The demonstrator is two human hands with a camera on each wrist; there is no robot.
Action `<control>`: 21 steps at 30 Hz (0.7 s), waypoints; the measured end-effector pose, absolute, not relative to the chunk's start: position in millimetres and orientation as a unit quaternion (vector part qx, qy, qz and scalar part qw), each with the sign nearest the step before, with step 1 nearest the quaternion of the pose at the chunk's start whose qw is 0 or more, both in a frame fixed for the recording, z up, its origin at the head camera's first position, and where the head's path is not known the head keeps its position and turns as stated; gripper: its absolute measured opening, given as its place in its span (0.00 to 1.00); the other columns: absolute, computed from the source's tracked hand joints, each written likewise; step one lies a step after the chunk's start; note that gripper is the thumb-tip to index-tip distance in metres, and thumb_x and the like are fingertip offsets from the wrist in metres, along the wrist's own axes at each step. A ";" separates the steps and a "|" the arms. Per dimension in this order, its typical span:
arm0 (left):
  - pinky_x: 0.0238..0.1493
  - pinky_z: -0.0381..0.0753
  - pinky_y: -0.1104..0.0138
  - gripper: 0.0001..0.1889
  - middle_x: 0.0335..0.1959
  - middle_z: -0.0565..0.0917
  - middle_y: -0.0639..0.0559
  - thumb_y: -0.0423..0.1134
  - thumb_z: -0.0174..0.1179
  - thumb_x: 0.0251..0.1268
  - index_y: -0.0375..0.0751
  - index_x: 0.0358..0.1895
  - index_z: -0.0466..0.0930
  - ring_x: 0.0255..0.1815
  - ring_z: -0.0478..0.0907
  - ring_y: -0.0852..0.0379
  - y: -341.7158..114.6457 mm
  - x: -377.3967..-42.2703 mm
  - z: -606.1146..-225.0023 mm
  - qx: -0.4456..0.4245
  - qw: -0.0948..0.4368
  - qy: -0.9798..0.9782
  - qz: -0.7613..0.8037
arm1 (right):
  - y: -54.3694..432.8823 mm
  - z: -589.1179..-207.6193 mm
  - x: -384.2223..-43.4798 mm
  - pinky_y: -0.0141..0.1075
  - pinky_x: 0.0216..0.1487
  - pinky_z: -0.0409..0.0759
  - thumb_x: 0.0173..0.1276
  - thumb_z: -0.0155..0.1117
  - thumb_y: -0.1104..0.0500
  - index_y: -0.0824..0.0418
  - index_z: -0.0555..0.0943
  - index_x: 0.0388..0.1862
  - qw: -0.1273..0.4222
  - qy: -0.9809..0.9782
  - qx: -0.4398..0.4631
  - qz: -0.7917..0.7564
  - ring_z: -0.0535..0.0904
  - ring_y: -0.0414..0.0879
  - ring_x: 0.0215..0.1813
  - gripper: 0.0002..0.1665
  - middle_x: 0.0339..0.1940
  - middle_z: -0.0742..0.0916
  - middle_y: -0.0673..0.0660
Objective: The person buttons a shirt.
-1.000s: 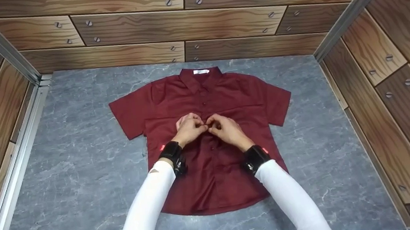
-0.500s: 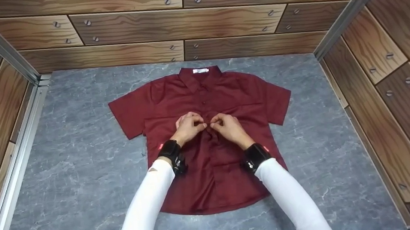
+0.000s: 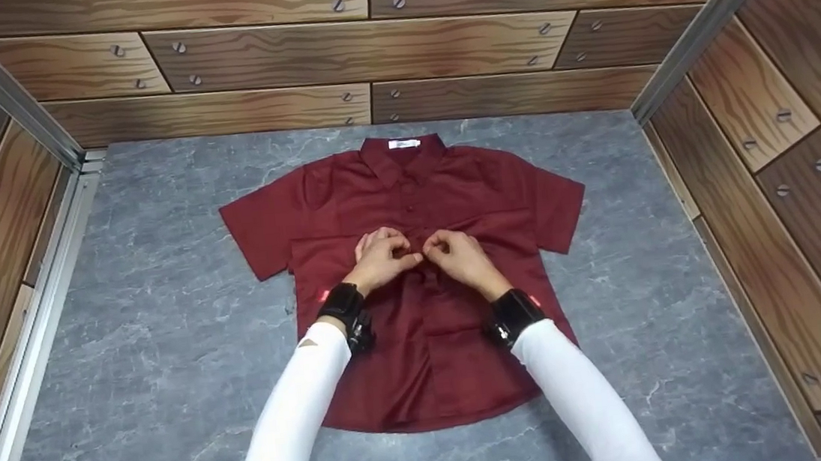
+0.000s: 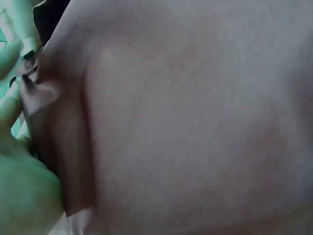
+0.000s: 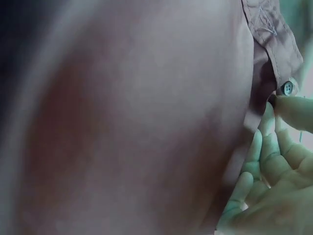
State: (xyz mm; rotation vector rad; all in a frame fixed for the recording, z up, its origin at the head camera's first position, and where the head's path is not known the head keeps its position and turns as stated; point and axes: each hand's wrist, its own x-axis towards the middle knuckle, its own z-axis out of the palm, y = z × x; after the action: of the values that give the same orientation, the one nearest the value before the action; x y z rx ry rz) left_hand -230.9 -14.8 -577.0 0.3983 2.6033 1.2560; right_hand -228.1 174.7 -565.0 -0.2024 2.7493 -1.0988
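Observation:
A dark red short-sleeved shirt (image 3: 332, 200) lies front up and spread flat, collar at the far side. Both hands are at the middle of its button placket, fingertips almost meeting. My left hand (image 3: 383, 257) pinches the placket cloth between thumb and fingers; in the left wrist view that cloth (image 4: 44, 93) is bunched at the fingers. From the other side, my right hand (image 3: 458, 257) pinches the placket edge. The right wrist view has a small dark button (image 5: 287, 88) right by the right thumb tip, with a stitched buttonhole strip (image 5: 266, 22) above it.
The shirt lies on a grey marbled surface (image 3: 163, 322). Walls with a wood-plank print (image 3: 363, 47) stand at the back and both sides, with metal rails (image 3: 23, 350) along the left edge and corners. A white label (image 3: 403, 143) shows inside the collar.
The fingertips have drawn slightly apart since a second ago. The left thumb now reaches a little further right and nearer, and the placket between the hands has bunched up. The rest of the shirt lies as before.

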 end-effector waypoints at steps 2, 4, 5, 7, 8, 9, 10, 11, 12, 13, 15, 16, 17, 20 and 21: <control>0.70 0.48 0.50 0.13 0.51 0.75 0.48 0.47 0.64 0.60 0.41 0.39 0.82 0.59 0.66 0.46 -13.4 -230.4 -577.9 0.138 0.097 0.890 0.424 | 173.8 -564.4 -228.3 0.34 0.34 0.71 0.67 0.63 0.50 0.53 0.83 0.35 0.080 0.922 -0.062 -0.373 0.76 0.42 0.30 0.08 0.29 0.85 0.49; 0.71 0.48 0.50 0.11 0.51 0.76 0.47 0.45 0.64 0.60 0.39 0.38 0.82 0.60 0.67 0.46 -11.4 -230.7 -578.9 0.140 0.084 0.894 0.418 | 172.1 -563.7 -229.0 0.34 0.31 0.70 0.66 0.63 0.47 0.52 0.83 0.33 0.073 0.925 -0.051 -0.370 0.75 0.42 0.28 0.10 0.26 0.83 0.48; 0.72 0.48 0.50 0.11 0.51 0.76 0.47 0.44 0.64 0.60 0.39 0.38 0.82 0.61 0.67 0.47 -10.5 -230.6 -579.2 0.138 0.081 0.896 0.414 | 171.2 -563.9 -229.4 0.34 0.31 0.69 0.66 0.64 0.46 0.52 0.82 0.32 0.070 0.927 -0.045 -0.366 0.74 0.43 0.28 0.12 0.25 0.83 0.48; 0.73 0.45 0.50 0.10 0.52 0.76 0.47 0.42 0.64 0.60 0.38 0.37 0.81 0.62 0.67 0.47 -8.5 -229.9 -580.2 0.132 0.078 0.899 0.411 | 169.1 -564.3 -229.7 0.35 0.30 0.69 0.64 0.64 0.43 0.51 0.82 0.29 0.066 0.934 -0.032 -0.349 0.75 0.43 0.27 0.14 0.23 0.82 0.47; 0.73 0.45 0.51 0.10 0.52 0.76 0.47 0.41 0.64 0.60 0.38 0.38 0.80 0.63 0.67 0.47 -7.4 -229.4 -580.5 0.128 0.078 0.900 0.409 | 168.1 -564.7 -229.7 0.35 0.30 0.69 0.64 0.64 0.42 0.51 0.81 0.29 0.066 0.939 -0.026 -0.338 0.75 0.43 0.27 0.15 0.23 0.82 0.47; 0.73 0.45 0.51 0.10 0.52 0.76 0.47 0.41 0.64 0.60 0.38 0.39 0.79 0.63 0.66 0.47 -6.4 -228.8 -581.1 0.124 0.078 0.902 0.406 | 167.3 -564.9 -229.5 0.36 0.30 0.70 0.63 0.64 0.42 0.51 0.81 0.28 0.066 0.943 -0.021 -0.326 0.76 0.44 0.28 0.15 0.24 0.82 0.47; 0.73 0.46 0.51 0.11 0.52 0.76 0.47 0.41 0.64 0.60 0.38 0.41 0.78 0.64 0.66 0.47 -5.3 -228.2 -581.5 0.118 0.075 0.902 0.408 | 166.7 -565.4 -229.3 0.36 0.31 0.71 0.64 0.63 0.42 0.50 0.81 0.28 0.066 0.946 -0.019 -0.316 0.76 0.44 0.28 0.15 0.24 0.82 0.47; 0.73 0.47 0.52 0.12 0.52 0.77 0.47 0.40 0.64 0.60 0.39 0.43 0.77 0.63 0.67 0.47 -4.5 -227.7 -581.9 0.111 0.072 0.902 0.411 | 166.3 -566.2 -229.2 0.37 0.31 0.71 0.64 0.63 0.43 0.50 0.80 0.29 0.066 0.949 -0.017 -0.308 0.77 0.44 0.29 0.13 0.25 0.83 0.47; 0.73 0.48 0.52 0.14 0.52 0.78 0.47 0.39 0.64 0.60 0.40 0.46 0.75 0.63 0.68 0.47 -3.8 -227.4 -582.4 0.105 0.067 0.899 0.419 | 166.4 -566.7 -229.0 0.37 0.32 0.71 0.66 0.62 0.44 0.50 0.80 0.31 0.064 0.951 -0.019 -0.303 0.77 0.44 0.29 0.12 0.26 0.83 0.47; 0.72 0.49 0.52 0.16 0.51 0.79 0.47 0.39 0.64 0.60 0.41 0.49 0.73 0.62 0.69 0.47 -3.3 -227.3 -582.8 0.100 0.062 0.897 0.427 | 166.6 -567.2 -228.8 0.38 0.32 0.71 0.67 0.60 0.47 0.50 0.79 0.34 0.063 0.951 -0.024 -0.302 0.77 0.44 0.29 0.09 0.26 0.83 0.47; 0.71 0.51 0.52 0.21 0.49 0.80 0.48 0.37 0.64 0.59 0.45 0.54 0.69 0.60 0.71 0.47 -3.3 -227.6 -583.5 0.094 0.048 0.892 0.440 | 167.6 -567.9 -228.5 0.38 0.32 0.71 0.70 0.56 0.52 0.48 0.78 0.42 0.063 0.947 -0.039 -0.312 0.78 0.45 0.29 0.05 0.27 0.83 0.48; 0.70 0.51 0.53 0.22 0.49 0.80 0.48 0.36 0.64 0.60 0.47 0.56 0.69 0.58 0.71 0.48 -3.7 -227.7 -583.7 0.092 0.044 0.891 0.442 | 168.3 -568.2 -228.3 0.38 0.32 0.71 0.71 0.54 0.55 0.47 0.77 0.45 0.064 0.943 -0.049 -0.323 0.78 0.45 0.29 0.07 0.27 0.83 0.48; 0.70 0.51 0.53 0.22 0.48 0.80 0.49 0.36 0.64 0.60 0.49 0.57 0.69 0.57 0.72 0.49 -4.4 -227.8 -583.8 0.091 0.042 0.891 0.443 | 169.1 -568.5 -228.1 0.38 0.33 0.71 0.72 0.52 0.58 0.46 0.77 0.49 0.067 0.939 -0.059 -0.332 0.78 0.45 0.30 0.11 0.28 0.83 0.49; 0.70 0.51 0.53 0.19 0.48 0.79 0.50 0.37 0.62 0.62 0.52 0.56 0.73 0.57 0.71 0.50 -4.9 -227.2 -583.4 0.098 0.043 0.899 0.425 | 172.8 -569.0 -226.3 0.39 0.37 0.72 0.72 0.49 0.61 0.44 0.77 0.56 0.077 0.930 -0.086 -0.348 0.78 0.46 0.33 0.19 0.31 0.84 0.52; 0.70 0.51 0.53 0.18 0.48 0.78 0.50 0.38 0.62 0.62 0.52 0.55 0.74 0.57 0.70 0.50 -4.6 -226.4 -582.9 0.102 0.047 0.902 0.417 | 174.2 -569.2 -225.3 0.40 0.40 0.73 0.72 0.49 0.62 0.44 0.78 0.57 0.077 0.931 -0.094 -0.345 0.79 0.46 0.36 0.20 0.35 0.86 0.53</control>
State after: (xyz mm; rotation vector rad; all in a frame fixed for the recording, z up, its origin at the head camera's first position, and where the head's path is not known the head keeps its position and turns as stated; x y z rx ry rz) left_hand -226.4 -4.6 -582.9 0.3110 2.7515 1.2719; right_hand -225.3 174.2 -569.2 -0.2823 2.7885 -1.0346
